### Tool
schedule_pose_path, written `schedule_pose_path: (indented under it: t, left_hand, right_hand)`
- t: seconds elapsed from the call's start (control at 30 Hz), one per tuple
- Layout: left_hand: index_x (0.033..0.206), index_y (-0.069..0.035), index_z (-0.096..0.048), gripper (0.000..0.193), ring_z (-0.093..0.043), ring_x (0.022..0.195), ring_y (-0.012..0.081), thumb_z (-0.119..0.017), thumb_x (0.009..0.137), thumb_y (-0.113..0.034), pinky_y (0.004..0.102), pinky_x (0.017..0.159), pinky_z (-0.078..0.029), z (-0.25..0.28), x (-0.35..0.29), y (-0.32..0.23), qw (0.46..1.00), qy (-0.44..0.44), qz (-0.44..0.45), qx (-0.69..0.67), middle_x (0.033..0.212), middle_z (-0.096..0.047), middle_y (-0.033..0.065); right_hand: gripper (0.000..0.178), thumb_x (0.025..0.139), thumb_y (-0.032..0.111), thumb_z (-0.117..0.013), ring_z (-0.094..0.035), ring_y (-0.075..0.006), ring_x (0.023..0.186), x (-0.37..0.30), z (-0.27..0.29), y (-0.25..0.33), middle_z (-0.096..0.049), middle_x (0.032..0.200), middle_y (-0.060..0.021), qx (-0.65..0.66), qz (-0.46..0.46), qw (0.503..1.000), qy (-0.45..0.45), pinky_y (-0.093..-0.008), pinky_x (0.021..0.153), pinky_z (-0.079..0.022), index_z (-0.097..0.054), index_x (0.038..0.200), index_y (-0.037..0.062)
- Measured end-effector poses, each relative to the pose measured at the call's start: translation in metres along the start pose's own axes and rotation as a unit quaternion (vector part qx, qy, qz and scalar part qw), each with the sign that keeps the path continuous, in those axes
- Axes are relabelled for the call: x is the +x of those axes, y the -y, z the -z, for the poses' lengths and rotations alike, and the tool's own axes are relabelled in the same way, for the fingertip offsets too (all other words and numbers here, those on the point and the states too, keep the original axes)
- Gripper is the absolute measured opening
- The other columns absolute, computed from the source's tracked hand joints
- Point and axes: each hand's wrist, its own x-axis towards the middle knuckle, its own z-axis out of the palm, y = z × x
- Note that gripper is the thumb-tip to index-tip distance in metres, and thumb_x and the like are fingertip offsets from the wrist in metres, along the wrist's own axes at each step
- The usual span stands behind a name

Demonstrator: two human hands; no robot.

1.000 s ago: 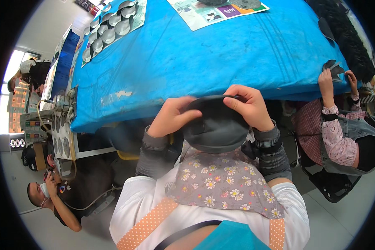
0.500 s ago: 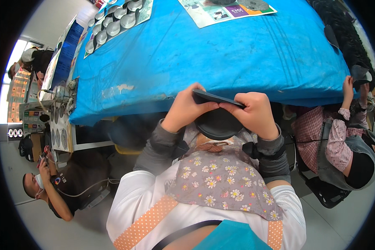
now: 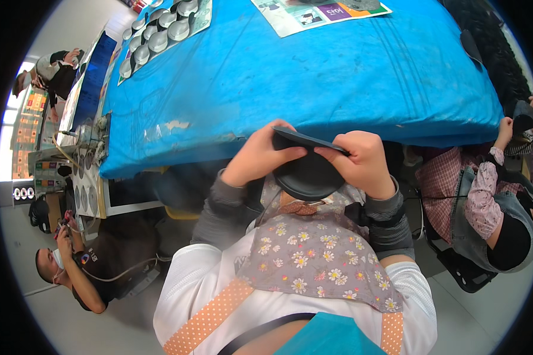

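In front of my lap, just off the table's near edge, both hands grip a dark, insole-shaped piece point(image 3: 308, 180) with a rounded lower end. Its upper edge is folded back as a flat strip between my hands. My left hand point(image 3: 259, 155) is closed on the left end of that strip, thumb lying along the near side. Closed on the right end is my right hand point(image 3: 366, 161), its thumb pointing inward. The two thumb tips are a small gap apart. Some fingers are hidden behind the piece.
A blue cloth covers the table point(image 3: 314, 83). Several grey rounded pieces with black parts point(image 3: 158, 41) lie on printed sheets at the far left. Another printed sheet point(image 3: 320, 18) lies at the far edge. A co-worker point(image 3: 482, 195) sits at the right; another person point(image 3: 80, 269) is at the left.
The thumbs have drawn slightly apart along the strip, the left one moving left. Both hands keep hold of the dark piece. The co-worker's hand at the right has moved slightly.
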Motion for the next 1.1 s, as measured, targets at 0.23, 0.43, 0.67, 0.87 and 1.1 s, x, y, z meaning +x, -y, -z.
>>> schedule_pose_path:
  t: [0.23,0.43,0.67,0.87,1.1]
  left_hand:
    - [0.098,-0.005,-0.046,0.038,-0.045,0.086,0.0065,-0.074,0.073,-0.005,0.0228,0.074,-0.04,-0.01,0.002,0.008,0.999,0.028,-0.024,0.002,0.085,-0.05,-0.0029]
    - [0.111,0.001,-0.052,0.035,-0.055,0.088,0.0106,-0.065,0.078,0.003,0.0274,0.081,-0.045,0.001,-0.005,-0.002,0.972,0.034,0.034,-0.23,0.089,-0.057,-0.0013]
    - [0.113,-0.001,-0.054,0.033,-0.05,0.072,0.0014,-0.064,0.083,-0.009,0.0151,0.06,-0.04,0.01,-0.001,0.009,0.956,0.036,0.068,-0.282,0.087,-0.058,-0.0032]
    - [0.109,-0.004,-0.05,0.038,-0.056,0.077,0.0068,-0.068,0.076,0.001,0.017,0.069,-0.045,-0.008,0.002,-0.001,0.976,-0.042,0.0,-0.216,0.087,-0.06,0.0004]
    - [0.127,-0.004,-0.039,0.051,-0.061,0.077,0.0094,-0.062,0.082,0.002,0.0206,0.072,-0.049,0.005,-0.009,-0.004,0.926,0.073,-0.021,-0.371,0.092,-0.064,0.0041]
  right_hand:
    - [0.03,0.07,0.021,-0.074,-0.048,-0.03,0.047,-0.007,0.0,-0.001,-0.046,0.051,-0.0133,-0.053,0.018,0.998,-0.012,-0.0373,0.043,-0.035,-0.055,0.057,0.0038]
    - [0.031,0.077,0.013,-0.071,-0.031,-0.0201,0.043,-0.01,0.003,-0.008,-0.036,0.049,-0.0116,0.121,-0.076,0.989,-0.035,-0.0322,0.042,-0.027,-0.05,0.058,-0.0017]
    - [0.036,0.08,0.012,-0.068,-0.029,-0.0195,0.044,-0.008,0.003,-0.008,-0.034,0.049,-0.0106,0.115,-0.098,0.988,-0.026,-0.0318,0.043,-0.025,-0.044,0.056,-0.0019]
    - [0.028,0.077,0.009,-0.069,-0.037,-0.0233,0.044,-0.007,-0.005,-0.001,-0.041,0.051,-0.0117,0.054,-0.004,0.998,-0.041,-0.0321,0.044,-0.029,-0.05,0.059,-0.0019]
    - [0.026,0.081,0.006,-0.064,-0.031,-0.0092,0.051,-0.018,0.013,-0.012,-0.033,0.054,-0.0037,0.223,-0.073,0.971,-0.041,-0.028,0.046,-0.023,-0.048,0.064,-0.0035]
